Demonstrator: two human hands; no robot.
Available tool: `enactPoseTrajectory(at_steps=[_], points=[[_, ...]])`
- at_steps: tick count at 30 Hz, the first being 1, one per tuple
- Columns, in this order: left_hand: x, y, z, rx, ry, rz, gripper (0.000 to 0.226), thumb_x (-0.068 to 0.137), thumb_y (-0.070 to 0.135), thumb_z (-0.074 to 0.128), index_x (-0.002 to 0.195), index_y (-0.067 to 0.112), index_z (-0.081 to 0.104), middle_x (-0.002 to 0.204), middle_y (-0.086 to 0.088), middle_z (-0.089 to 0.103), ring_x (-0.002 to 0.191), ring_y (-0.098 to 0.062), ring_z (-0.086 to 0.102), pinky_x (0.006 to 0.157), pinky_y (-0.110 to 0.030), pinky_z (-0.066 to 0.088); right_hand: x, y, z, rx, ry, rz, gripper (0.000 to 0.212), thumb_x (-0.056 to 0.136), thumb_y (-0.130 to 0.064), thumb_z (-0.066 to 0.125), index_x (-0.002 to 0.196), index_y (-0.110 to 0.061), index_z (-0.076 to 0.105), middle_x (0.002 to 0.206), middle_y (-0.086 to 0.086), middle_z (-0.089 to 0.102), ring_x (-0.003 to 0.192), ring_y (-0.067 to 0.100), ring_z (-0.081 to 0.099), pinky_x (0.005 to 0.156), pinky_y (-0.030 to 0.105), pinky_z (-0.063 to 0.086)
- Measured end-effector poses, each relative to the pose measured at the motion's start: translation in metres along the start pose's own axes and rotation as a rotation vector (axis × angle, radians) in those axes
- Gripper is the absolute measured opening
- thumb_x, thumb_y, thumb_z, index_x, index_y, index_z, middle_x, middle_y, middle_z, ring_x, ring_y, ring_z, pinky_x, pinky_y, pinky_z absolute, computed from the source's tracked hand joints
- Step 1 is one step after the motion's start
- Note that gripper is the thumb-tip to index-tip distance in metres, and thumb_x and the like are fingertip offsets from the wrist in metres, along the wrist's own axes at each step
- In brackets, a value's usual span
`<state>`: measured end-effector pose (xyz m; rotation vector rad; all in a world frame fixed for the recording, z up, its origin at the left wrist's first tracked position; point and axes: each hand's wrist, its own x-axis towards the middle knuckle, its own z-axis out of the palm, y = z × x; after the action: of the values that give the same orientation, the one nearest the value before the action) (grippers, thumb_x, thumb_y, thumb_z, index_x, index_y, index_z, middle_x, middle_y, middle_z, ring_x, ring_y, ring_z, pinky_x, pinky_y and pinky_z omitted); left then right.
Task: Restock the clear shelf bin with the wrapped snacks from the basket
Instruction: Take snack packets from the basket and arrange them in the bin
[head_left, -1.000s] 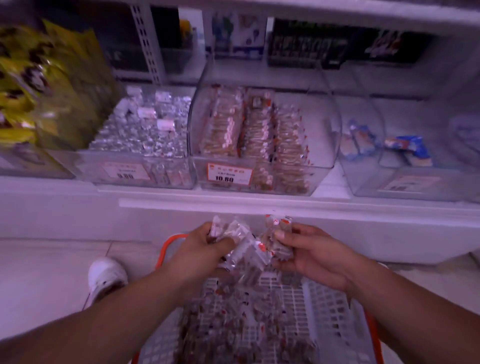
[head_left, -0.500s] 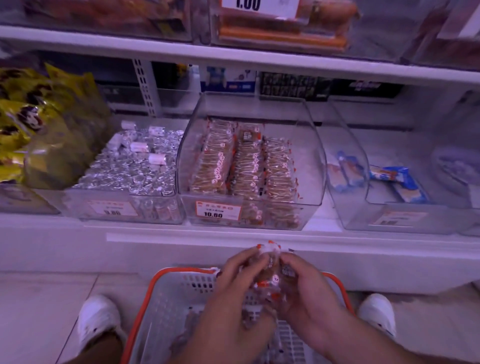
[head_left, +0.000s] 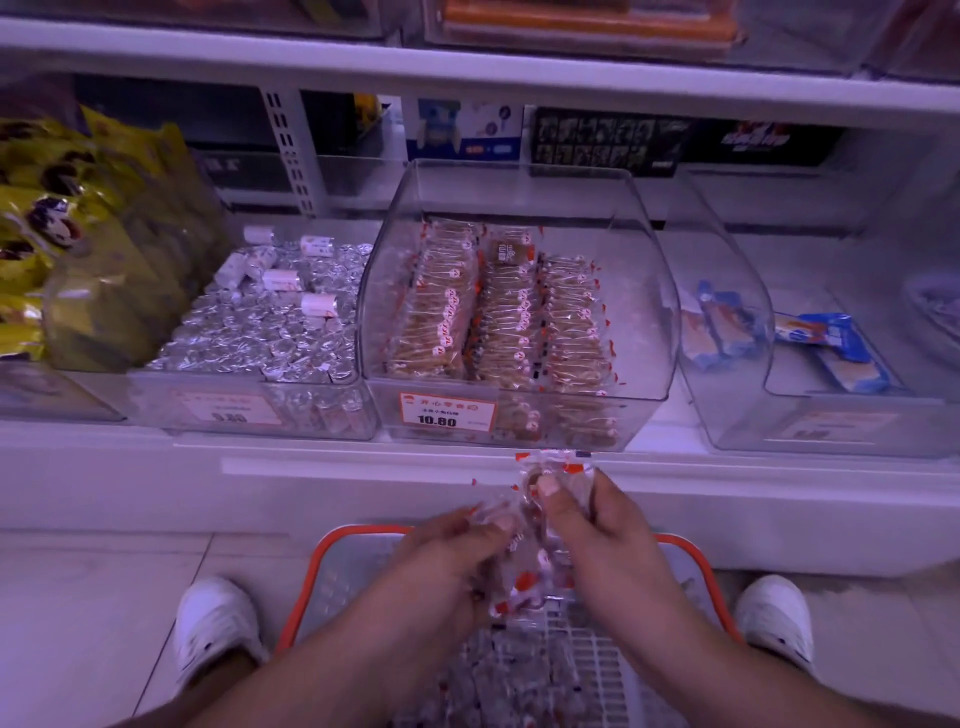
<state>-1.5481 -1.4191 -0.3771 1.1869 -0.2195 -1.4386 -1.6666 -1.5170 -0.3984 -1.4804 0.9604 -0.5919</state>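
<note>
snack packs (head_left: 540, 540): light, crinkly, slippery film; probably crushable.
hold: left hand (head_left: 441, 561) and right hand (head_left: 608, 545), fingers curled round the bunch's sides.
target: clear bin (head_left: 644, 332).

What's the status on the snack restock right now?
Both hands, left and right, grip a snack bundle over the basket. Clear bin part full. Path open.

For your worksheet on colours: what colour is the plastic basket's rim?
Orange-red, on the pale grey latticed plastic basket, seen best in the head view.
</note>
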Motion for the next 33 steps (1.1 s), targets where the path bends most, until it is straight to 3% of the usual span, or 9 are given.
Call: enactPoseTrajectory(at_steps=[3,6,10,13,20,25,27,30,33], points=[[0.001,0.002,-0.006,0.013,0.088,0.021,0.029,0.077,0.01,0.07,0.105,0.004,0.072,0.096,-0.017,0.076,0.075,-0.028,0.07,0.075,-0.049,0.057,0.005,0.004,-0.002,0.059,0.028,0.11,0.027,0.095,-0.048,0.057,0.105,-0.026,0.068,0.099,-0.017,0.074,0.096,0.001,0.068,0.085,0.028,0.05],[0.002,0.001,-0.005,-0.03,0.126,0.032,0.028,0.081,0.007,0.07,0.108,0.002,0.067,0.09,-0.016,0.075,0.072,-0.028,0.07,0.058,-0.039,0.058,0.009,0.005,-0.001,0.232,0.087,0.268,0.03,0.096,-0.045,0.059,0.102,-0.018,0.068,0.102,-0.003,0.073,0.099,0.023,0.067,0.091,0.043,0.051],[0.008,0.0,-0.008,-0.037,0.28,0.124,0.03,0.086,0.005,0.07,0.113,0.013,0.065,0.091,-0.012,0.075,0.073,-0.026,0.062,0.062,-0.039,0.06,0.012,-0.007,-0.008,0.359,0.119,0.288,0.033,0.095,-0.038,0.061,0.103,-0.008,0.071,0.084,0.01,0.071,0.069,0.023,0.063,0.056,0.029,0.05],[0.013,0.001,-0.011,0.048,0.44,0.193,0.026,0.09,0.004,0.069,0.11,0.021,0.065,0.092,-0.006,0.075,0.081,-0.027,0.066,0.087,-0.054,0.057,0.005,-0.012,-0.006,0.39,0.001,0.212,0.042,0.091,-0.042,0.064,0.095,0.001,0.066,0.081,0.018,0.058,0.071,0.026,0.056,0.056,0.029,0.048],[0.008,-0.002,0.013,-0.05,0.358,0.196,0.021,0.094,0.009,0.064,0.114,0.015,0.066,0.097,-0.005,0.078,0.078,-0.015,0.074,0.055,-0.026,0.055,-0.011,-0.01,0.017,0.119,-0.055,0.013,0.033,0.091,-0.046,0.061,0.087,-0.015,0.07,0.072,0.005,0.07,0.067,0.012,0.063,0.067,0.036,0.055],[0.007,-0.01,0.02,0.072,0.345,0.227,0.024,0.101,0.03,0.051,0.114,0.018,0.067,0.099,0.005,0.078,0.093,-0.012,0.074,0.081,-0.034,0.06,-0.014,-0.005,0.029,0.311,-0.066,0.154,0.029,0.092,-0.041,0.059,0.107,-0.02,0.073,0.105,0.003,0.076,0.1,0.019,0.072,0.092,0.047,0.056],[0.006,-0.012,0.022,0.179,0.347,0.25,0.028,0.103,0.038,0.043,0.106,0.024,0.067,0.09,0.019,0.076,0.084,0.003,0.072,0.075,-0.016,0.057,-0.015,-0.003,0.032,0.386,-0.08,0.236,0.031,0.094,-0.04,0.057,0.111,-0.018,0.071,0.109,0.003,0.076,0.104,0.021,0.071,0.094,0.048,0.055],[0.005,-0.01,0.018,0.226,0.33,0.263,0.028,0.104,0.04,0.041,0.103,0.035,0.068,0.087,0.032,0.072,0.082,0.017,0.066,0.065,-0.001,0.047,-0.011,0.001,0.028,0.374,-0.042,0.257,0.03,0.099,-0.034,0.054,0.11,-0.011,0.07,0.103,0.009,0.076,0.098,0.026,0.073,0.087,0.048,0.057],[0.008,-0.002,0.012,0.109,0.311,0.19,0.023,0.101,0.013,0.053,0.113,0.023,0.07,0.096,0.006,0.079,0.082,-0.005,0.074,0.068,-0.018,0.057,-0.004,-0.001,0.019,0.432,-0.035,0.283,0.028,0.097,-0.032,0.057,0.105,-0.01,0.073,0.097,0.016,0.076,0.083,0.031,0.074,0.063,0.037,0.058]])
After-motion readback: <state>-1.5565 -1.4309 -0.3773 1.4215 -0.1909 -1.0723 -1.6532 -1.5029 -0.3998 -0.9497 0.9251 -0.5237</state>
